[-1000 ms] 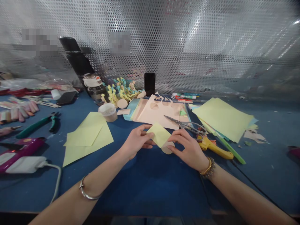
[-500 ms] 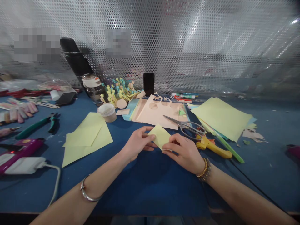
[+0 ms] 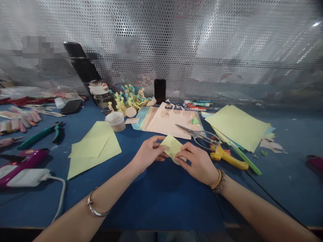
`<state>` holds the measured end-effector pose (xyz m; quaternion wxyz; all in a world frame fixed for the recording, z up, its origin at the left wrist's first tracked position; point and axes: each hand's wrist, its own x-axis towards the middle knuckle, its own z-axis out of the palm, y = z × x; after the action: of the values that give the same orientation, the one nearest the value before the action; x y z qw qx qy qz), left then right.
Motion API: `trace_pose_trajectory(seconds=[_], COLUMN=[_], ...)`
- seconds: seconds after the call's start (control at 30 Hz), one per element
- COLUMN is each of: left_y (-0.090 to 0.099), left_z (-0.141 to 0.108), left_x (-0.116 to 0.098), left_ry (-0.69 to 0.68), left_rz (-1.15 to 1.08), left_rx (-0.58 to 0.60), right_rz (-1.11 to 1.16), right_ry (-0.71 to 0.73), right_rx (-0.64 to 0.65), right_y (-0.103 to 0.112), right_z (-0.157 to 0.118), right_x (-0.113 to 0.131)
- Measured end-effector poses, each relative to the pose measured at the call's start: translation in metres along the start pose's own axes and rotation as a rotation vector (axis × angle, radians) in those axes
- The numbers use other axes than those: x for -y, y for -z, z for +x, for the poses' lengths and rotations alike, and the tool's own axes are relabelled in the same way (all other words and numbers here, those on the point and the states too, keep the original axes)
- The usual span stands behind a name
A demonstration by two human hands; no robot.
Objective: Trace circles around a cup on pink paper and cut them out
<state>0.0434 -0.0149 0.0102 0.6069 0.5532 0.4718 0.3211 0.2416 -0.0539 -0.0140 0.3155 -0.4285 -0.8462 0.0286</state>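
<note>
A small piece of yellow paper [image 3: 172, 144] is held between both hands above the blue table. My left hand [image 3: 150, 150] pinches its left corner, thumb on top and fingers behind. With thumb and fingers closed, my right hand [image 3: 198, 161] grips the lower right edge, where a rounded bit of paper shows beneath the fingertips. Just beyond the right hand lie grey-handled scissors [image 3: 205, 139] and a yellow-handled tool [image 3: 228, 158] with a black cord. Pale pink paper with round cutouts [image 3: 171, 122] lies behind the held piece.
Yellow sheets lie left [image 3: 94, 148] and right [image 3: 239, 126]. A white tub [image 3: 115, 121], a bottle [image 3: 102, 97] and an upright phone [image 3: 159, 90] stand behind. Green-handled pliers [image 3: 37, 137] and a white charger with cable [image 3: 27, 177] are at left. A green cutter [image 3: 246, 158] lies right.
My right fingers have shifted slightly at the paper's lower right edge, which now looks bent, with a rounded part showing below. My left hand stays nearly still.
</note>
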Motion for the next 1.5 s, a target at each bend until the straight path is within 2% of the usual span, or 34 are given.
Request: trace_pose_trajectory(seconds=[0.13, 0.23, 0.33, 0.47, 0.63, 0.83, 0.93, 1.17, 1.5], left_y=[0.008, 0.017, 0.023, 0.019, 0.013, 0.014, 0.012, 0.004, 0.006], left_z=[0.001, 0.002, 0.003, 0.002, 0.001, 0.002, 0.001, 0.0, 0.0], left_x=[-0.006, -0.012, -0.014, -0.012, -0.008, -0.007, -0.007, -0.005, -0.003], left_ry=[-0.08, -0.122, -0.119, -0.071, -0.066, -0.058, -0.045, -0.033, -0.042], left_rz=[0.041, 0.023, -0.009, -0.049, 0.003, 0.018, -0.006, 0.008, 0.06], left_rx=[-0.126, -0.251, -0.295, -0.249, -0.177, -0.169, -0.156, -0.101, -0.095], right_rz=[0.005, 0.009, 0.003, 0.005, 0.049, 0.065, 0.057, -0.083, -0.039], right_ry=[-0.025, 0.008, 0.029, 0.019, -0.02, -0.092, -0.035, 0.114, 0.04], right_rx=[0.043, 0.129, 0.213, 0.248, 0.214, -0.07, -0.143, -0.079, -0.109], right_y=[0.005, 0.011, 0.014, 0.009, -0.001, 0.0, 0.002, -0.001, 0.007], right_z=[0.001, 0.001, 0.0, 0.002, 0.007, 0.008, 0.007, 0.007, 0.004], right_x=[-0.003, -0.008, -0.011, -0.012, -0.013, -0.012, -0.008, 0.0, -0.006])
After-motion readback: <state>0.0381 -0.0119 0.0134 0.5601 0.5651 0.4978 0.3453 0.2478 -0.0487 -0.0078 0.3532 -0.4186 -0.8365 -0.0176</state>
